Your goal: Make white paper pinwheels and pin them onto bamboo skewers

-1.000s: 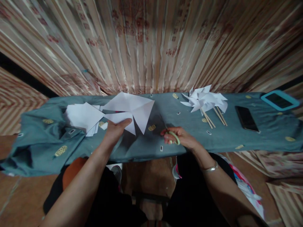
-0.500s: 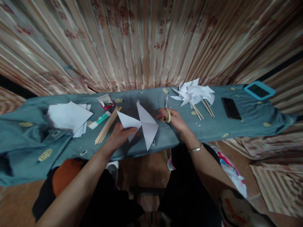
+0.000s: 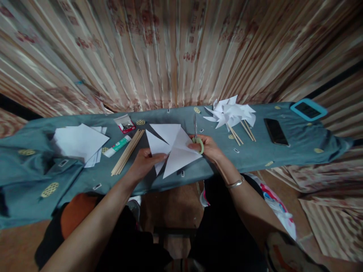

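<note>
Left of cut sheet (image 3: 178, 145): sticks (image 3: 128, 152), tube (image 3: 117, 146), box (image 3: 127, 127), then paper stack (image 3: 81, 141). Right: pinwheels (image 3: 231, 112), phone (image 3: 276, 131) farther out. Behind: curtain (image 3: 176, 56).

- From my end I see one long, narrow surface draped in a grey-green cloth (image 3: 249, 160), printed with yellow pineapples and bunched up towards its left end.
- Left of the middle, I make out a loosely fanned stack of white sheets (image 3: 78, 139) lying on the cloth.
- To its right I have a green-and-white tube (image 3: 117, 146), set aslant, and just beyond it a small red-and-white box (image 3: 125, 124), open, with metal pieces inside.
- Just beside the tube, I see pale sticks (image 3: 127, 153) bundled side by side, also slanting.
- Right of the middle, I find white paper pinwheels (image 3: 229, 112) overlapping in a pile, their handles (image 3: 235, 135) pointing towards the near edge.
- Farther right I spot a dark phone (image 3: 276, 132) lying flat, then a blue-rimmed device (image 3: 309, 109) near the far edge.
</note>
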Motion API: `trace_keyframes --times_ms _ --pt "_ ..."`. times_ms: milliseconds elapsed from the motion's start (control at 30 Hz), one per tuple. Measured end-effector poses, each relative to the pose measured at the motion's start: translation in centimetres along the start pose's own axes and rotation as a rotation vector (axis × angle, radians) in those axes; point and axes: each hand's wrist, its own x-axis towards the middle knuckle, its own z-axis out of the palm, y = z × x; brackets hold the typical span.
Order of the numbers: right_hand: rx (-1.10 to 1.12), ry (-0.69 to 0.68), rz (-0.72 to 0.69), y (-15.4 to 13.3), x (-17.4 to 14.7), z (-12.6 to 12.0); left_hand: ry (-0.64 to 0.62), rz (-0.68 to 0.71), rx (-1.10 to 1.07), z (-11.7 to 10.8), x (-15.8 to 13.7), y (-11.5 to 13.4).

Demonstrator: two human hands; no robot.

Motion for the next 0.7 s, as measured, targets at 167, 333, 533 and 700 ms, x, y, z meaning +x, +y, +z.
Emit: trace_keyframes --times_ms 167,333,533,700 --pt "0.010 0.155 -0.107 -0.5 -0.2 -0.6 -0.078 0.049 0.067 0.3 0.2 -0.2" --pt "-0.020 0.274 -0.204 -0.8 -0.5 -1.5 -0.102 -0.008 0.082 0.3 0.3 -0.5" --pt "-0.038 0.281 -0.240 -0.5 -0.6 -1.9 -0.041 -0.023 0.031 0.5 0.2 -0.5" --pt "-0.047 0.266 -0.230 -0.2 -0.6 -1.6 -0.013 0.005 0.013 1.2 0.0 0.1"
